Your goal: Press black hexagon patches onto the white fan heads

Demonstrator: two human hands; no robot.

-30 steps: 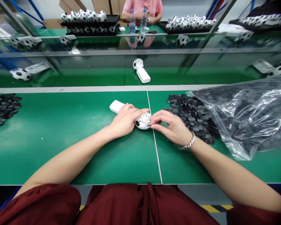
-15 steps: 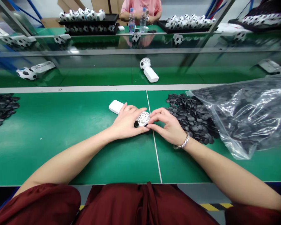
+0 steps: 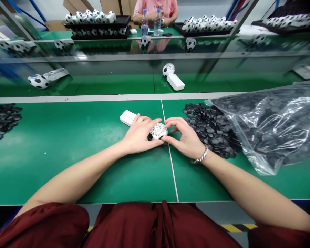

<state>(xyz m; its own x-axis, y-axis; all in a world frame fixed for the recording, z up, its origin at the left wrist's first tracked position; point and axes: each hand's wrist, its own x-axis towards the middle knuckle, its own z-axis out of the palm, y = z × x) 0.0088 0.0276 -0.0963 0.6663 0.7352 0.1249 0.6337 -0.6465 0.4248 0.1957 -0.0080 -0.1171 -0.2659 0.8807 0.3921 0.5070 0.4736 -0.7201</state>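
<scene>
Ball head [image 3: 158, 129] sits mid-surface [image 3: 67, 137], at the white seam [image 3: 173, 168], nearer the far edge than the near. Its handle [image 3: 127, 117] points toward the far left corner. Left hand [image 3: 138, 136] clamped round the ball. Right hand [image 3: 184, 137]: thumb and fingers apart, thumb at the near side. Step looks like seating a black panel [image 3: 159, 137] there; next move calls for firm thumb pressure, ball steady. Loose black pieces [image 3: 212, 129] right of seam, by clear bag [image 3: 279, 127].

L hand [image 3: 138, 138] on b/w ball [image 3: 158, 130], R hand [image 3: 188, 139] too — blk pcs [image 3: 214, 130] nearby
</scene>
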